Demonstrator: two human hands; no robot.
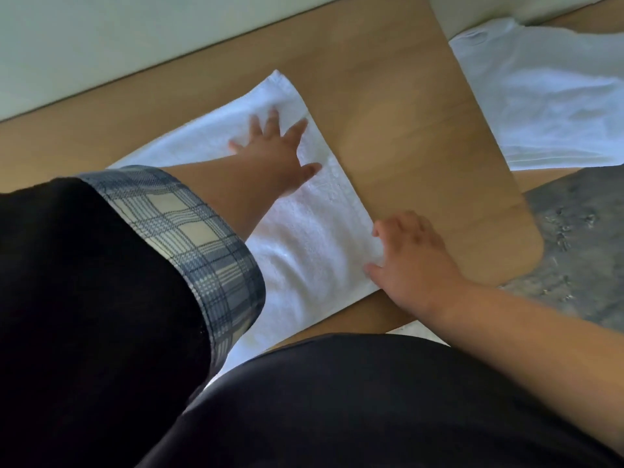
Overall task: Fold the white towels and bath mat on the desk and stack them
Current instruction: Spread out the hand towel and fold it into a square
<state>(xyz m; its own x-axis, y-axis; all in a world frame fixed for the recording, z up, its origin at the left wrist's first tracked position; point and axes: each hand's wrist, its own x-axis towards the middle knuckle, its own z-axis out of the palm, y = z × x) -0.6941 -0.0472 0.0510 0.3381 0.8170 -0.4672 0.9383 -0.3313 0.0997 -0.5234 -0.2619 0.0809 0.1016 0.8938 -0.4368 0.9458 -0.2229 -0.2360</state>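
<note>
Head view: plaid cuff (189,231) over towel (304,238)

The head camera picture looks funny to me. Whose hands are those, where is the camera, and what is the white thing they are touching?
There is no machine here: these are a person's two bare hands. The camera sits on the person's head and looks down, so you see what they see, with their dark clothes at the bottom. A white towel lies flat on the wooden desk. The left hand, coming out of a checked cuff, presses on the towel with its fingers spread. The right hand touches the towel's right edge, near its closer corner. Neither hand lifts anything. Another white cloth lies rumpled at the far right, past the desk's edge. The grey patch below it looks like floor.
</note>
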